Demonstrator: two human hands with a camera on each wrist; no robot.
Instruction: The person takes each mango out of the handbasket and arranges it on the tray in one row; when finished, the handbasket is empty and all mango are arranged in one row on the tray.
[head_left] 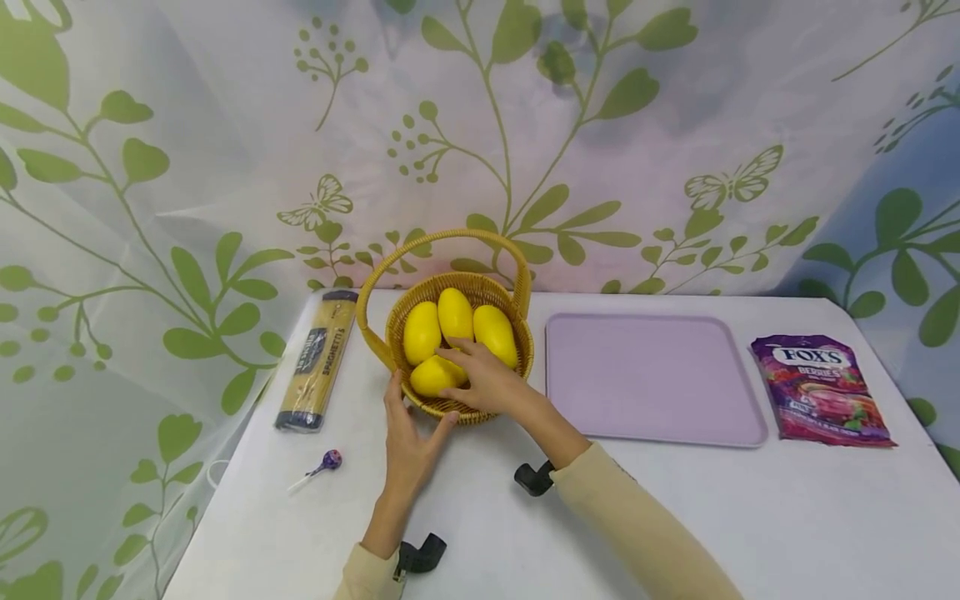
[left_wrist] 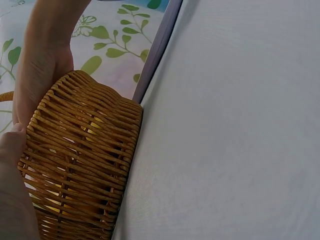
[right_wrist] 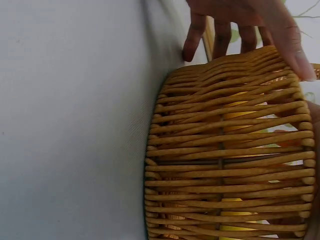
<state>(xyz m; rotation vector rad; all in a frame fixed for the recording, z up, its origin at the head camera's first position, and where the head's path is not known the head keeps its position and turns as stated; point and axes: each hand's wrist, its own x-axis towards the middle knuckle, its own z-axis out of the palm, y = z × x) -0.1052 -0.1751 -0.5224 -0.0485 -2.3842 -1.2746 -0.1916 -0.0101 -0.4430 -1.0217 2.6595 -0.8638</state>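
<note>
A round wicker basket [head_left: 524, 367] with a tall hoop handle holds several yellow mangoes [head_left: 422, 333]. My left hand [head_left: 408, 446] holds the basket's near left side, thumb at the rim and fingers spread along the outer wall; the right wrist view shows this hand [right_wrist: 240, 17] at the woven side. Reaching over the near rim, my right hand [head_left: 491, 379] grips the front mango [head_left: 433, 377], thumb low and fingers over its top. In the left wrist view the right hand [left_wrist: 42, 70] dips behind the rim, so its fingertips are hidden there.
A spaghetti packet [head_left: 318, 362] lies left of the basket, with a lollipop [head_left: 330, 460] nearer the front. To the right are a lilac tray [head_left: 648, 379] and a purple Fox's candy bag [head_left: 821, 392]. A leaf-patterned curtain [head_left: 480, 125] hangs behind the white table.
</note>
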